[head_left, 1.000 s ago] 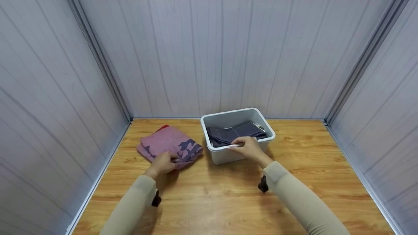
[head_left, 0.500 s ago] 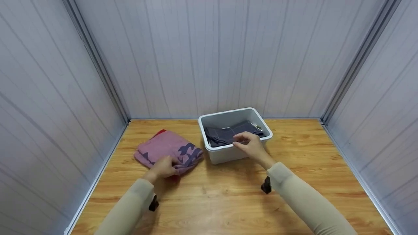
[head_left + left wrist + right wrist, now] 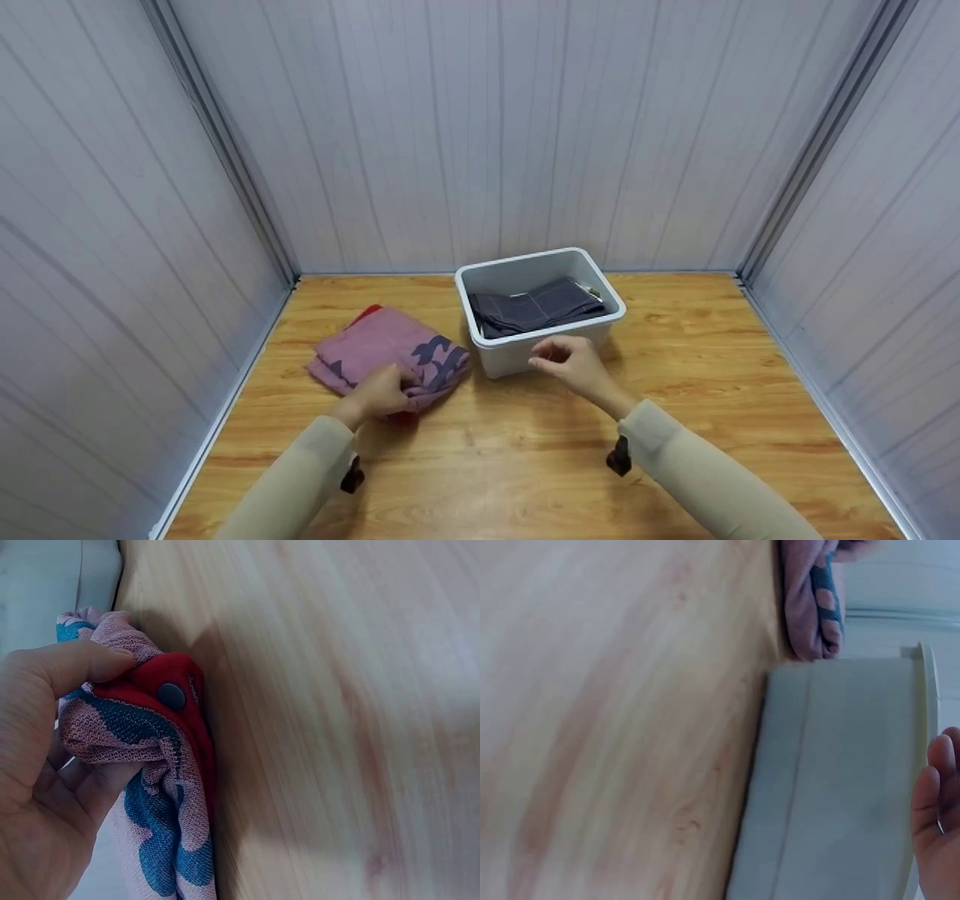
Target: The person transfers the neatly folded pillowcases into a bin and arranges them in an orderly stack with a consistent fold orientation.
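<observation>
A folded pink cloth [image 3: 390, 341] with dark blue motifs lies on the left of the wooden surface. My left hand [image 3: 381, 391] pinches its near edge, thumb on top and fingers underneath. In the left wrist view, a red trim [image 3: 171, 686] with a round dark snap shows beside the thumb. A pale plastic bin [image 3: 540, 259] stands to the right of the cloth, holding a folded dark cloth [image 3: 536, 304] with thin light lines. My right hand [image 3: 576, 367] is in front of the bin's near wall, fingers loosely bent and nothing between them.
Pale panel walls [image 3: 480, 135] rise behind and on both sides of the wooden surface [image 3: 480, 465]. Inside the bin, something small and shiny [image 3: 592, 291] shows at the right end of the dark cloth.
My right hand has left the bin's near rim and come down toward me. My left hand has drawn the pink cloth's near edge slightly closer, and red shows under it.
</observation>
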The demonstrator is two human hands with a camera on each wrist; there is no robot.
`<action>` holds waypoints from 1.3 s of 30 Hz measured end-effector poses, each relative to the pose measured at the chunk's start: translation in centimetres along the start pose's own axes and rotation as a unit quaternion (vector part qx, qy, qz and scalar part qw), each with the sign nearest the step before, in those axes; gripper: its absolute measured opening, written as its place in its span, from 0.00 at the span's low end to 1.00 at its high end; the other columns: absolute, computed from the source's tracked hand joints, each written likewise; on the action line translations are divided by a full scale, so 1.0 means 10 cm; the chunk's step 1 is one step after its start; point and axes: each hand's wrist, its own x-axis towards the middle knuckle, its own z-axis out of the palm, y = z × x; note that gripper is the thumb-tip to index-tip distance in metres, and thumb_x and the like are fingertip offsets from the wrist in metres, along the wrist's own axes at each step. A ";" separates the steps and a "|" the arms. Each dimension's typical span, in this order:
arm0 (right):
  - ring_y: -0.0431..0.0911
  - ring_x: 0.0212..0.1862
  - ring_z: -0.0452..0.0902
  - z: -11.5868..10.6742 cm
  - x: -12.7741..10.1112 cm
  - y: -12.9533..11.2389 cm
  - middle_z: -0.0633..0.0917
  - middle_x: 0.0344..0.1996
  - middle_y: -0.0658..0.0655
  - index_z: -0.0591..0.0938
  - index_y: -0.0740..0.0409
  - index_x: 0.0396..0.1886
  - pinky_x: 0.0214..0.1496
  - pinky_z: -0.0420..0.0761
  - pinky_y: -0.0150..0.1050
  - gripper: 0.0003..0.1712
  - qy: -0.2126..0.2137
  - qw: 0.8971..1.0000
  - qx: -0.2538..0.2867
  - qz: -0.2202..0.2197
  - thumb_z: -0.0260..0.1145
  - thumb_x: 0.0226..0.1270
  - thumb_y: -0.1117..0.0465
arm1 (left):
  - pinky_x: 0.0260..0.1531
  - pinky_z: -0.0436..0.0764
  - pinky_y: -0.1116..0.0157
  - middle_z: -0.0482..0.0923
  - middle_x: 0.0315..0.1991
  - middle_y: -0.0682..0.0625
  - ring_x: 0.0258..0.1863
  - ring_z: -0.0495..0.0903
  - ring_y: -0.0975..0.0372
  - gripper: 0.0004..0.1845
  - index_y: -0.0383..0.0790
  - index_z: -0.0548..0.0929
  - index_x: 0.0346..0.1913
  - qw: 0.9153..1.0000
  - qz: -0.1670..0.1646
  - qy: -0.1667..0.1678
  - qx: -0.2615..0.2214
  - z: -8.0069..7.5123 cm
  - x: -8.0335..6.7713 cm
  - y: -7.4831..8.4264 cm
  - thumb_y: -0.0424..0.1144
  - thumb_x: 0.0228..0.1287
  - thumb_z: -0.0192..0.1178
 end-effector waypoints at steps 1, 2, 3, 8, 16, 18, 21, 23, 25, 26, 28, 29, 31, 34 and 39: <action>0.34 0.32 0.77 0.02 -0.02 0.01 0.91 0.33 0.62 0.91 0.67 0.41 0.37 0.77 0.28 0.09 -0.009 1.000 -0.001 0.003 0.81 0.65 0.66 | 0.23 0.72 0.67 0.76 0.23 0.57 0.22 0.74 0.65 0.08 0.42 0.85 0.29 1.000 0.003 -0.002 -0.001 0.01 -0.01 0.01 0.31 0.63 0.75; 0.34 0.33 0.77 0.03 -0.05 0.03 0.91 0.33 0.61 0.91 0.67 0.40 0.37 0.77 0.29 0.09 -0.019 1.000 -0.002 0.006 0.81 0.65 0.66 | 0.23 0.72 0.67 0.75 0.23 0.57 0.22 0.73 0.65 0.09 0.42 0.84 0.29 1.000 0.007 -0.005 -0.003 0.01 -0.02 0.03 0.31 0.62 0.75; 0.34 0.33 0.78 0.05 -0.07 0.04 0.91 0.33 0.61 0.91 0.66 0.40 0.38 0.77 0.29 0.09 -0.028 1.000 -0.003 0.007 0.81 0.65 0.65 | 0.23 0.71 0.67 0.74 0.23 0.57 0.22 0.73 0.65 0.10 0.41 0.83 0.28 1.000 0.009 -0.008 -0.005 0.02 -0.03 0.04 0.30 0.62 0.75; 0.34 0.33 0.78 0.12 -0.15 0.11 0.91 0.34 0.62 0.91 0.67 0.41 0.38 0.78 0.29 0.10 -0.053 0.998 -0.004 0.020 0.81 0.65 0.65 | 0.23 0.68 0.68 0.70 0.23 0.58 0.23 0.70 0.65 0.14 0.37 0.79 0.27 0.999 0.037 -0.032 -0.014 0.08 -0.07 0.13 0.30 0.60 0.77; 0.34 0.31 0.77 0.21 -0.23 0.20 0.90 0.32 0.61 0.91 0.66 0.41 0.37 0.78 0.28 0.10 -0.068 0.997 -0.002 0.024 0.81 0.65 0.64 | 0.22 0.69 0.68 0.71 0.22 0.60 0.22 0.70 0.67 0.12 0.41 0.82 0.27 0.997 0.050 -0.053 -0.007 0.22 -0.10 0.24 0.32 0.56 0.79; 0.34 0.31 0.77 0.24 -0.24 0.22 0.90 0.31 0.60 0.91 0.66 0.41 0.36 0.78 0.28 0.10 -0.071 0.997 -0.004 0.022 0.81 0.64 0.65 | 0.23 0.71 0.68 0.73 0.23 0.60 0.22 0.72 0.66 0.11 0.42 0.84 0.29 0.997 0.040 -0.062 -0.008 0.25 -0.11 0.27 0.33 0.56 0.79; 0.34 0.31 0.77 0.28 -0.26 0.23 0.90 0.32 0.62 0.91 0.66 0.40 0.37 0.78 0.29 0.10 -0.076 0.997 -0.003 0.018 0.81 0.64 0.65 | 0.23 0.73 0.67 0.75 0.24 0.59 0.23 0.74 0.65 0.10 0.42 0.84 0.31 0.997 0.031 -0.074 -0.017 0.29 -0.14 0.33 0.33 0.57 0.78; 0.35 0.31 0.77 0.30 -0.26 0.23 0.90 0.32 0.62 0.91 0.67 0.41 0.37 0.78 0.30 0.10 -0.079 0.997 -0.001 0.023 0.81 0.64 0.65 | 0.24 0.74 0.67 0.76 0.25 0.58 0.23 0.76 0.64 0.09 0.43 0.85 0.33 0.996 0.027 -0.082 -0.025 0.31 -0.16 0.37 0.33 0.58 0.78; 0.36 0.31 0.77 0.32 -0.27 0.23 0.90 0.32 0.62 0.91 0.68 0.41 0.37 0.78 0.30 0.11 -0.083 0.996 0.000 0.027 0.81 0.64 0.65 | 0.24 0.75 0.67 0.76 0.26 0.57 0.24 0.76 0.64 0.09 0.42 0.85 0.34 0.995 0.032 -0.088 -0.029 0.31 -0.17 0.39 0.33 0.59 0.77; 0.36 0.31 0.77 0.34 -0.27 0.23 0.90 0.32 0.61 0.91 0.68 0.41 0.37 0.78 0.29 0.11 -0.085 0.996 -0.003 0.032 0.81 0.64 0.64 | 0.24 0.75 0.67 0.76 0.27 0.57 0.24 0.76 0.64 0.09 0.41 0.85 0.35 0.995 0.034 -0.090 -0.030 0.32 -0.17 0.40 0.33 0.59 0.77; 0.37 0.31 0.78 0.36 -0.27 0.22 0.90 0.32 0.60 0.91 0.66 0.41 0.37 0.77 0.29 0.11 -0.090 0.995 -0.007 0.038 0.81 0.64 0.63 | 0.24 0.76 0.68 0.77 0.27 0.56 0.24 0.77 0.65 0.10 0.39 0.84 0.36 0.994 0.041 -0.096 -0.033 0.31 -0.17 0.42 0.33 0.59 0.78; 0.37 0.31 0.78 0.37 -0.28 0.22 0.90 0.31 0.59 0.91 0.66 0.41 0.36 0.77 0.28 0.11 -0.092 0.995 -0.010 0.040 0.81 0.65 0.63 | 0.25 0.76 0.68 0.77 0.28 0.56 0.24 0.77 0.65 0.11 0.39 0.84 0.36 0.993 0.042 -0.101 -0.035 0.30 -0.17 0.42 0.33 0.59 0.78; 0.37 0.31 0.78 0.39 -0.28 0.22 0.90 0.31 0.57 0.92 0.64 0.40 0.36 0.77 0.28 0.10 -0.095 0.994 -0.013 0.042 0.81 0.65 0.62 | 0.26 0.77 0.69 0.80 0.29 0.55 0.25 0.79 0.66 0.11 0.39 0.85 0.38 0.992 0.046 -0.109 -0.035 0.28 -0.17 0.43 0.36 0.60 0.79; 0.38 0.30 0.77 0.43 -0.28 0.21 0.90 0.31 0.58 0.91 0.66 0.41 0.36 0.77 0.28 0.11 -0.094 0.995 -0.009 0.040 0.81 0.65 0.63 | 0.31 0.80 0.70 0.84 0.33 0.54 0.29 0.81 0.67 0.12 0.39 0.88 0.41 0.991 0.054 -0.116 -0.039 0.22 -0.15 0.42 0.41 0.63 0.79; 0.37 0.31 0.77 0.50 -0.28 0.19 0.90 0.31 0.61 0.90 0.71 0.42 0.36 0.77 0.28 0.15 -0.085 0.995 -0.007 0.041 0.81 0.63 0.62 | 0.40 0.83 0.69 0.89 0.39 0.52 0.36 0.81 0.66 0.14 0.38 0.91 0.48 0.992 0.064 -0.101 -0.044 0.06 -0.10 0.37 0.45 0.68 0.76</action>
